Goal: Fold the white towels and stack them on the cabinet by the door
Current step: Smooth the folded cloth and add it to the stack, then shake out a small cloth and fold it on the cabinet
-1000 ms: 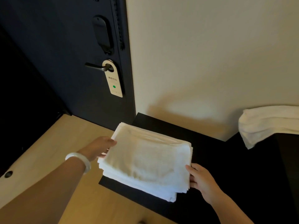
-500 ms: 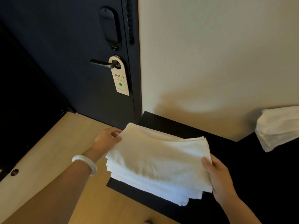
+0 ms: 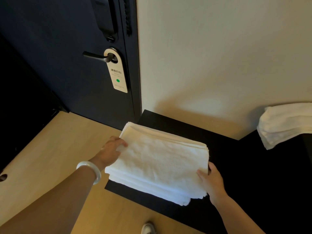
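Figure subject: a person's two hands holding a stack of folded white terry towels point(image 3: 157, 162) above or on a black flat-topped cabinet point(image 3: 177, 127).
Location of stack: over the front left part of the cabinet top, its left edge overhanging the pale wooden floor point(image 3: 50, 149); whether the lowest layer bears on the cabinet cannot be told.
Stack condition: several layers, edges roughly aligned, top face flat.
Left hand point(image 3: 109, 151): clamped on the stack's left edge, thumb lying on the top layer, fingers hidden beneath.
Right hand point(image 3: 211, 180): clamped on the near right corner, thumb on top, fingers curled round the right edge.
Wrist detail: a white smooth bangle point(image 3: 90, 172) encircles the left wrist.
Cabinet position: against the cream plaster wall point(image 3: 219, 56), just beside the dark navy door point(image 3: 67, 65).
Door fittings: a dark metal lever handle point(image 3: 96, 56) carrying a cream card door hanger point(image 3: 117, 75) with printed characters and a green dot; a black lock housing point(image 3: 104, 17) above it.
Right margin: a second white towel point(image 3: 285, 124), loosely folded, draped over a higher dark surface, well apart from the stack.
Lower edge: the toe of a light shoe point(image 3: 147, 228) on the floor.
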Tool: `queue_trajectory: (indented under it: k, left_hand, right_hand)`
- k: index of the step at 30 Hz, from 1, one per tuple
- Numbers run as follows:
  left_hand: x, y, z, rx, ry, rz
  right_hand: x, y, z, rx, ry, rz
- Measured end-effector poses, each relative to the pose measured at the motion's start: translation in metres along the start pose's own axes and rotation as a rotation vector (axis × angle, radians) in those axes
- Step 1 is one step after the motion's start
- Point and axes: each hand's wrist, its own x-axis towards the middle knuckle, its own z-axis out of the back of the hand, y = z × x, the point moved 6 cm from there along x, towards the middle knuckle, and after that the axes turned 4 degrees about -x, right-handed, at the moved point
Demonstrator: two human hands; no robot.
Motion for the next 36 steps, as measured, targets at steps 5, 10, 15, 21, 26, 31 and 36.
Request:
queue_trajectory:
  k: [5,10,15,21,26,31,36]
  left_hand:
    - [-0.006,-0.027,-0.013,0.475,-0.107,-0.023]
    - [-0.019,-0.049,-0.077,0.586,0.099,-0.185]
    - [-0.012,-0.021,-0.090,0.563,0.170,-0.151]
    - [-0.011,-0.031,-0.089,0.613,0.180,-0.125]
    - [-0.025,-0.066,-0.085,0.547,0.210,-0.060]
    - [-0.035,-0.160,-0.100,0.457,0.247,-0.178]
    - [-0.048,-0.289,-0.139,0.462,0.198,-0.323]
  right_hand:
    - [-0.017,0.033,0.005,-0.695,-0.216,0.250]
    - [-0.021,0.037,-0.043,-1.062,0.083,0.577]
    - [-0.007,0.005,-0.052,-1.089,0.127,0.523]
    - [-0.001,0.018,-0.047,-1.120,0.247,0.466]
    - [-0.016,0.036,-0.013,-1.117,0.270,0.480]
    - [-0.016,0.055,0.058,-1.058,0.202,0.484]
    - [0.000,0.069,0.159,-1.030,0.117,0.603]
